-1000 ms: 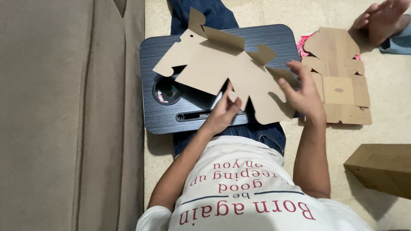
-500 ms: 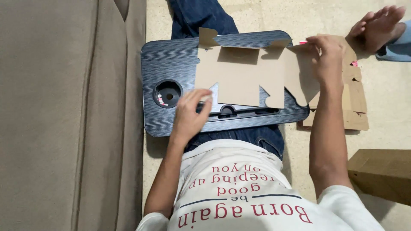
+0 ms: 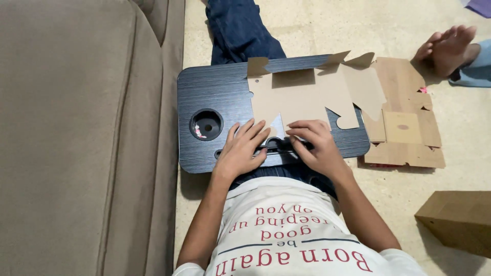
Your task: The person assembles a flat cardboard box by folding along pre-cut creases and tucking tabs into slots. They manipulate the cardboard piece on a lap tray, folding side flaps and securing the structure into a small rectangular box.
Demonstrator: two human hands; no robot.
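A flat brown cardboard cutout with several flaps lies on a dark wood-grain lap desk across my legs. My left hand rests palm down with spread fingers at the cutout's near left edge. Beside it, my right hand lies over the near flap, fingers pointing left, pressing it against the desk. Both hands cover the desk's front slot. Neither hand lifts the cardboard.
A round cup hole sits in the desk's left part. More flat cardboard pieces lie on the floor to the right, with a folded brown box nearer. Another person's foot is far right. A grey sofa fills the left.
The cardboard cutout, held up and turned a second ago, now lies flat on the desk. Both hands have come together at its near edge.
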